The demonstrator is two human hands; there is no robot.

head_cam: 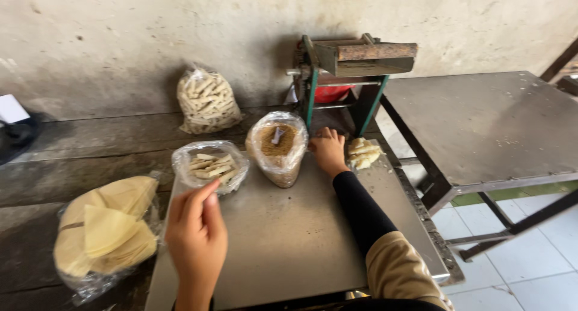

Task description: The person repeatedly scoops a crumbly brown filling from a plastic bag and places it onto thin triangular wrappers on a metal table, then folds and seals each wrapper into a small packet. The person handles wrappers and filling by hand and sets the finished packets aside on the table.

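My left hand [195, 236] hovers over the near left of a metal work board [289, 233], fingers loosely curled, holding nothing. Just beyond it sits an open plastic bag of pale stick pieces [211, 164]. My right hand [328, 151] rests at the far end of the board, between an open bag of brown filling with a white scoop [277, 145] and a small pile of pale rolled pieces [363, 152]. Whether it grips anything is unclear.
A tied bag of stick snacks [208, 101] leans by the wall. A bag of folded yellow wrappers [108, 230] lies at the left. A green-framed press machine [346, 70] stands behind the board. A dark metal table [487, 127] is at the right over tiled floor.
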